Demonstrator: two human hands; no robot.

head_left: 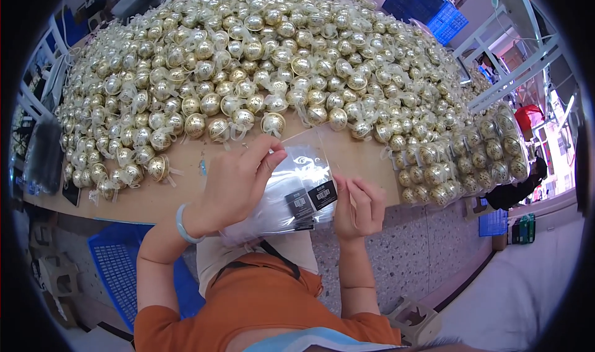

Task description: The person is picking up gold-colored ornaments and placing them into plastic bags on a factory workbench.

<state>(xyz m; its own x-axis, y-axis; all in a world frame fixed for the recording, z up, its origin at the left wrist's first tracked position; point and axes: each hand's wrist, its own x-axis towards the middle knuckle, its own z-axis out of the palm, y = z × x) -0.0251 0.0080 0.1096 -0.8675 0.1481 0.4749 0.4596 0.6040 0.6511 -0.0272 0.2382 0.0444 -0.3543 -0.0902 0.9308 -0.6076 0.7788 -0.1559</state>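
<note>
Near the table's front edge, my left hand (238, 181) pinches the upper left part of a clear plastic bag (313, 157) between thumb and fingers. My right hand (359, 206) closes its fingertips on the bag's right edge. A black label with a barcode shows on the bag's lower part. Under it lie more clear bags (266, 209), with a similar dark label visible, overhanging the table's edge toward my lap. Beyond my hands spreads a large heap of pale gold ball ornaments (273, 124) with sheer ribbons.
Packed gold balls in clear packs (427, 172) stand at the table's right. A blue plastic basket (114, 265) is under the left edge, near a stool (59, 274). Blue crates (443, 20) are stacked at the far right. Another person's hands show at the far edge.
</note>
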